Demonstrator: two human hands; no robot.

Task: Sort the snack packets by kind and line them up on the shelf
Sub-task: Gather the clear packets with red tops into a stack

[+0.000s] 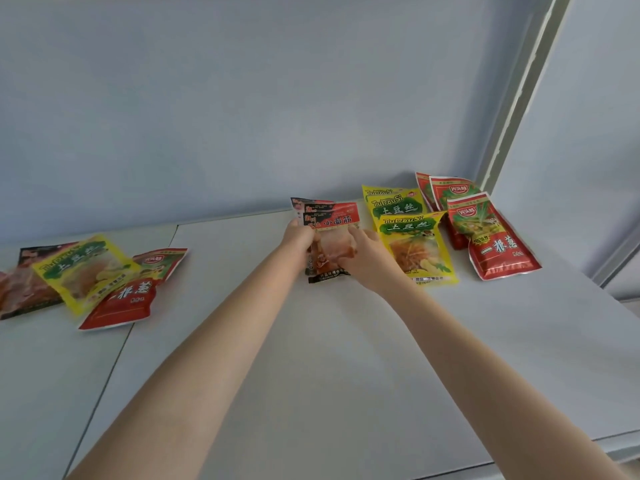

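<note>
Counted at right rear of shelf (311,358): three red packets (495,244), overlapped. Just left of these, three yellow packets (412,244), overlapped front to back. At centre, black-and-red packets (311,206), apparently three; count uncertain owing to overlap. At far left, loose pile (86,282): one dark, one yellow, one red, mixed and askew.

Front packet (330,221) of centre group: held between both hands, just left of yellow group. Pinched at left edge by left hand (299,237); gripped at right side by right hand (365,252), fingers curled over clear window.

All packets flat, rectangular, of glossy plastic film; printed labels, transparent panels on yellow and black-and-red kinds. Shelf white, smooth, matt, with seam between boards.
</note>
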